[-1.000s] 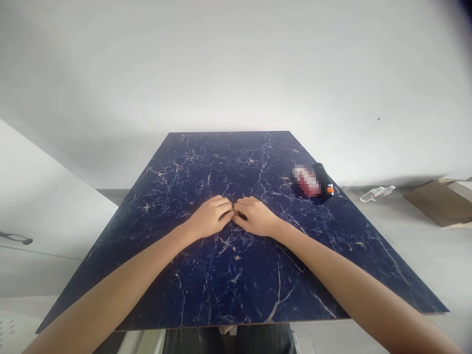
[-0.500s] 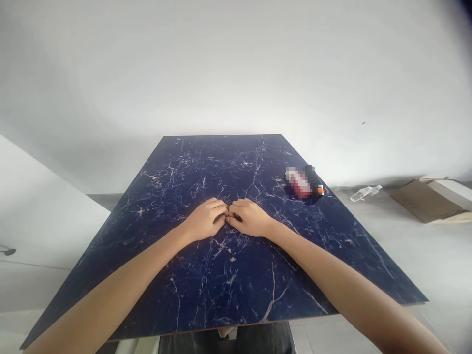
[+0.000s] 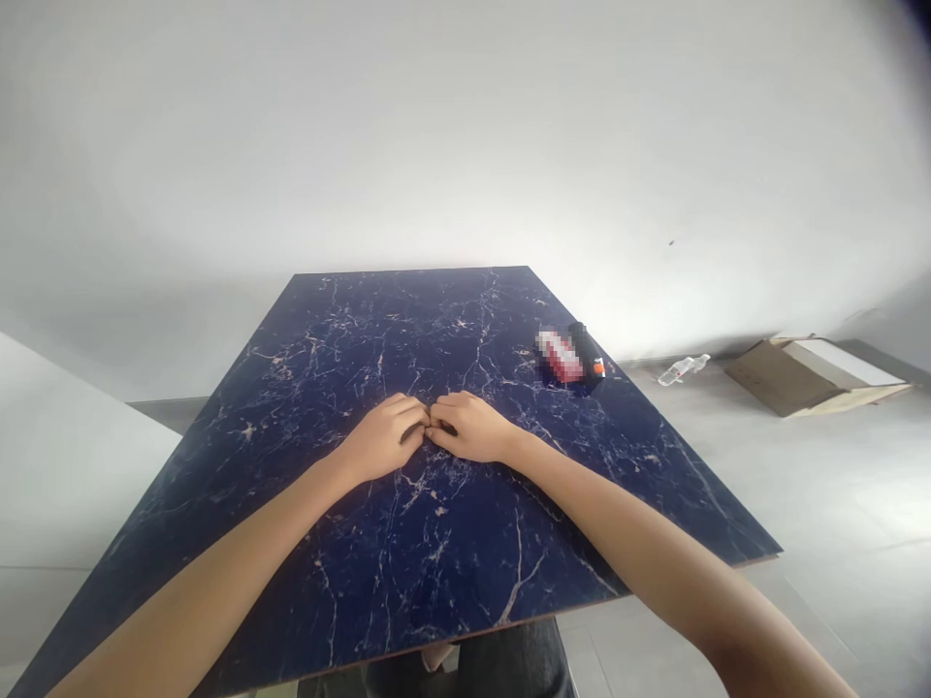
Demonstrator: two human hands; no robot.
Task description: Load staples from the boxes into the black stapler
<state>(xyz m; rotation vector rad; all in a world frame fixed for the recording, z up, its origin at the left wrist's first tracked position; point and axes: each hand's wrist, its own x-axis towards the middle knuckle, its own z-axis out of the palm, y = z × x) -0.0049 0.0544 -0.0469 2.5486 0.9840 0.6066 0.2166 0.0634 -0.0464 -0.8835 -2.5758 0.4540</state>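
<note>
My left hand [image 3: 385, 436] and my right hand [image 3: 471, 428] rest on the blue marble-patterned table [image 3: 393, 334], near its middle. Their fingertips meet. On each hand the fingers curl toward the thumb, leaving a small dark gap between them. Whatever may lie within the pinched fingertips is too small or hidden to make out. Beyond my right hand, by the table's right edge, sits a blurred red and white item [image 3: 559, 357]. Next to it is a black object with an orange and white mark [image 3: 588, 354].
On the floor at right lie a clear plastic bottle [image 3: 682, 369] and an open cardboard box [image 3: 782, 378]. A pale wall [image 3: 436, 136] stands behind the table. My legs [image 3: 509, 664] show under the near edge.
The view has turned a little to the right, so the table and the items beside it sit farther left. My hands keep the same pose, fingertips together.
</note>
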